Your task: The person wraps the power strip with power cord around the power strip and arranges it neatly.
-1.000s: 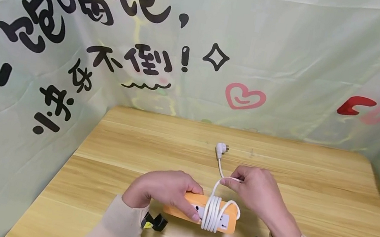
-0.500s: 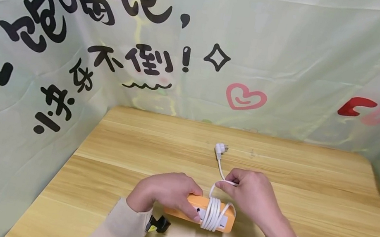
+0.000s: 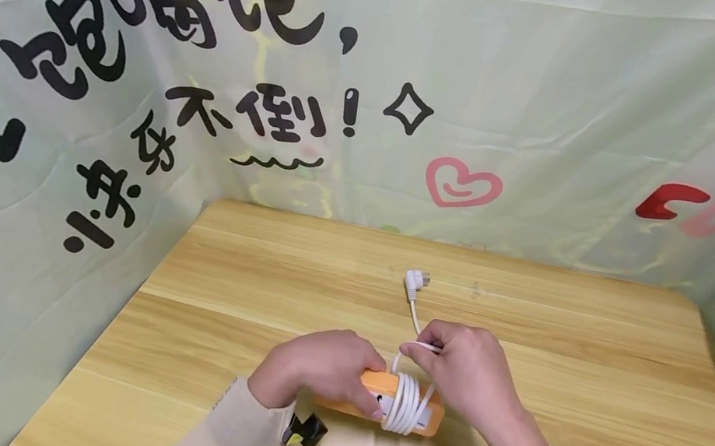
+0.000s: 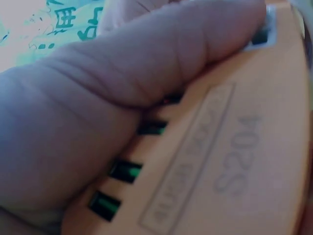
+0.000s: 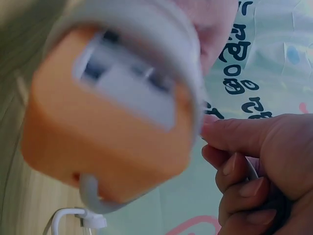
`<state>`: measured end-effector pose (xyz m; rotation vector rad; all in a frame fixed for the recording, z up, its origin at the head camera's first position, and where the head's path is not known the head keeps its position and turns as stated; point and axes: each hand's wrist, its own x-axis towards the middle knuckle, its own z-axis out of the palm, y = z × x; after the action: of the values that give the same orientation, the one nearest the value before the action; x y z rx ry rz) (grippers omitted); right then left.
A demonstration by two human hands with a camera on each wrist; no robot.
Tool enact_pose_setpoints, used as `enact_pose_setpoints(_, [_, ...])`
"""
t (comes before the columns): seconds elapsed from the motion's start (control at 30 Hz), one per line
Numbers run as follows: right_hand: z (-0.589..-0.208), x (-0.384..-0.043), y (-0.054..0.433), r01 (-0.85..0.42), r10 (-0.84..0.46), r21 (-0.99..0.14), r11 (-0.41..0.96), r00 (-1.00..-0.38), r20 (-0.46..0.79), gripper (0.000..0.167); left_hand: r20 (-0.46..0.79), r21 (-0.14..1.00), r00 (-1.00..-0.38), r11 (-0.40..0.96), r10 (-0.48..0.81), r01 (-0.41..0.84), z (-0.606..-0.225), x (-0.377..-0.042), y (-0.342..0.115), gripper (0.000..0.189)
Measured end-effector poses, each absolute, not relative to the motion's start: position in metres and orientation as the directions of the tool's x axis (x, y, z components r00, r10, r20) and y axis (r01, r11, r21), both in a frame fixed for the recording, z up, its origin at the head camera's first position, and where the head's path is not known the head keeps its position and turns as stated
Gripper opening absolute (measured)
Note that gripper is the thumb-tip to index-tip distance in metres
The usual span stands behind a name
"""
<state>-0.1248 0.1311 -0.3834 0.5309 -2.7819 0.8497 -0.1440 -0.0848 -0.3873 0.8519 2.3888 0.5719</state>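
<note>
An orange power strip [image 3: 435, 419] with white socket faces is held low at the table's front. My left hand [image 3: 329, 367] grips its left end, thumb lying along the top beside a row of USB ports [image 4: 126, 171] in the left wrist view. Several turns of white cord [image 3: 403, 406] wrap the strip's right half. Behind the strip, my right hand [image 3: 472, 375] pinches the cord between thumb and fingers. The cord leaves the strip's end through a small hole, seen in the right wrist view. Its white plug [image 3: 414, 283] lies farther back on the wood.
A wooden table [image 3: 616, 377] lies beneath, and pale printed cloth [image 3: 581, 118] with black lettering and hearts hangs along its back and sides. Black wrist cameras [image 3: 310, 430] sit at both cuffs.
My right hand has come slightly left and nearer to me with the cord. The loose loop at the strip's right end has drawn in closer. My left hand has shifted a little right.
</note>
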Motion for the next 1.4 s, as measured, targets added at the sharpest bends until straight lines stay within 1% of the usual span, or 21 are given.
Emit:
enact_pose_setpoints(0.1, [-0.382,-0.123,0.130,-0.406,-0.282,-0.483,0.776,-0.908,0.309,0.023,-0.335,0.530,-0.713,0.749,0.616,0.398,-0.388,-0.145,-0.085,0.028])
enact_pose_setpoints(0.23, [-0.381,-0.120,0.128,-0.445,-0.292,-0.434,0.783,-0.879,0.376,0.018,-0.305,0.545,-0.786,0.776,0.537,0.318,-0.388,-0.148,-0.086,0.026])
enact_pose_setpoints(0.4, [-0.379,-0.116,0.126,-0.509,-0.336,-0.399,0.762,-0.839,0.428,0.010,-0.217,0.583,-0.857,0.766,0.468,0.270,-0.386,-0.152,-0.091,0.026])
enact_pose_setpoints(0.5, [-0.378,-0.114,0.124,-0.517,-0.347,-0.401,0.757,-0.837,0.423,0.010,-0.159,0.612,-0.886,0.748,0.436,0.258,-0.386,-0.154,-0.095,0.026])
enact_pose_setpoints(0.67, [-0.377,-0.111,0.123,-0.507,-0.349,-0.428,0.748,-0.849,0.397,0.009,-0.125,0.677,-0.914,0.707,0.386,0.206,-0.384,-0.157,-0.099,0.025])
enact_pose_setpoints(0.77, [-0.377,-0.110,0.123,-0.529,-0.369,-0.427,0.733,-0.837,0.404,0.010,-0.112,0.702,-0.927,0.688,0.358,0.181,-0.382,-0.158,-0.100,0.027])
enact_pose_setpoints(0.83, [-0.376,-0.109,0.123,-0.543,-0.387,-0.431,0.721,-0.831,0.399,0.014,-0.096,0.716,-0.938,0.678,0.334,0.168,-0.381,-0.159,-0.101,0.028])
enact_pose_setpoints(0.87, [-0.376,-0.109,0.124,-0.547,-0.397,-0.437,0.714,-0.831,0.390,0.016,-0.088,0.724,-0.942,0.671,0.324,0.163,-0.380,-0.160,-0.101,0.029])
enact_pose_setpoints(1.03, [-0.374,-0.109,0.125,-0.556,-0.445,-0.487,0.674,-0.831,0.333,0.013,-0.080,0.782,-0.957,0.613,0.280,0.114,-0.380,-0.162,-0.104,0.033])
enact_pose_setpoints(1.17, [-0.375,-0.109,0.127,-0.601,-0.460,-0.484,0.636,-0.799,0.388,0.016,-0.101,0.820,-0.954,0.566,0.281,0.079,-0.379,-0.163,-0.106,0.033])
enact_pose_setpoints(1.3, [-0.376,-0.110,0.127,-0.657,-0.472,-0.439,0.613,-0.750,0.464,0.014,-0.109,0.823,-0.952,0.563,0.287,0.075,-0.377,-0.163,-0.106,0.031])
enact_pose_setpoints(1.4, [-0.377,-0.109,0.126,-0.665,-0.476,-0.425,0.614,-0.741,0.473,0.012,-0.103,0.826,-0.950,0.558,0.294,0.083,-0.376,-0.163,-0.106,0.028])
